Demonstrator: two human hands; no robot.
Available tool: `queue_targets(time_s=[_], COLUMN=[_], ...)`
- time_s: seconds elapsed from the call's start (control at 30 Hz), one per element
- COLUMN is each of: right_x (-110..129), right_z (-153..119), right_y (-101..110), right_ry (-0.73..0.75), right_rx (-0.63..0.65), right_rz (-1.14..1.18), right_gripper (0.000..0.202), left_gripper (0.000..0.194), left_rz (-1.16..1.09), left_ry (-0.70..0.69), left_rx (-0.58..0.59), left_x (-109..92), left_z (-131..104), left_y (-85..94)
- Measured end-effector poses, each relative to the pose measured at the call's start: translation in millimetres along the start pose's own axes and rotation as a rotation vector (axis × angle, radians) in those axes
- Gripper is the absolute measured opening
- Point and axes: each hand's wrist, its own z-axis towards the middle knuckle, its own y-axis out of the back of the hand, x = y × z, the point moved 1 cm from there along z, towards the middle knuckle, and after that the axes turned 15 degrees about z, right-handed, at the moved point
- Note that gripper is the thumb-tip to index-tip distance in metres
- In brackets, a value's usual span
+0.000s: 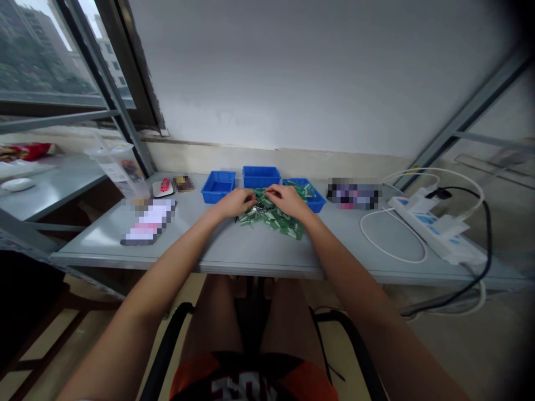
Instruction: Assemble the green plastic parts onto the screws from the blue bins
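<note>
A loose pile of small green-and-clear plastic packets point(282, 221) lies on the grey table in front of me. At its left edge is my left hand point(237, 203), fingers curled together; what they hold, if anything, is too small to make out. My right hand point(289, 200) reaches over the top of the pile from the right, its fingertips pinched on a green packet. A narrow gap separates the two hands. Behind them stand a left blue tray point(209, 196), a middle blue tray point(261, 182) and a right blue tray point(320, 206) holding more green packets.
A pixelated phone point(149, 223) lies at the left, near a clear plastic cup point(123, 172) and a small white dish point(162, 189). Another pixelated item point(353, 195) is right of the trays. A power strip point(437, 231) with plugs and looping cables occupies the table's right side.
</note>
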Motion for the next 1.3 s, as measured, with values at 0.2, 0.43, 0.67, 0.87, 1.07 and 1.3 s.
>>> queue_targets(time_s=[0.2,0.43,0.67,0.87,1.07,1.3], right_x=[0,6,8,7,3,4], right_z=[1,-1,0,2,3,2], right_y=[-5,-10,-10,-8,-7,-7], right_ry=[-0.047,-0.070,-0.073,-0.098,-0.082,-0.081], right_rx=[-0.034,0.054,0.060,0.016,0.000,0.011], right_rz=[0.158,0.220,0.219,0.322,0.320,0.294], right_gripper=[0.028,0.024,0.026,0.024,0.027,0.026], left_gripper=[0.015,0.014,0.014,0.017,0.025,0.025], left_rz=[-0.176,-0.325,-0.444,-0.563,-0.457,-0.421], left_ry=[0.058,0.133,0.187,0.161,0.114,0.117], left_rx=[-0.179,-0.361,-0.400,-0.323,-0.300,-0.297], left_x=[-6,-3,1,0,-1,0], left_z=[2,5,8,8,5,4], left_y=[4.6,5.3,4.4,2.3,2.4,3.0])
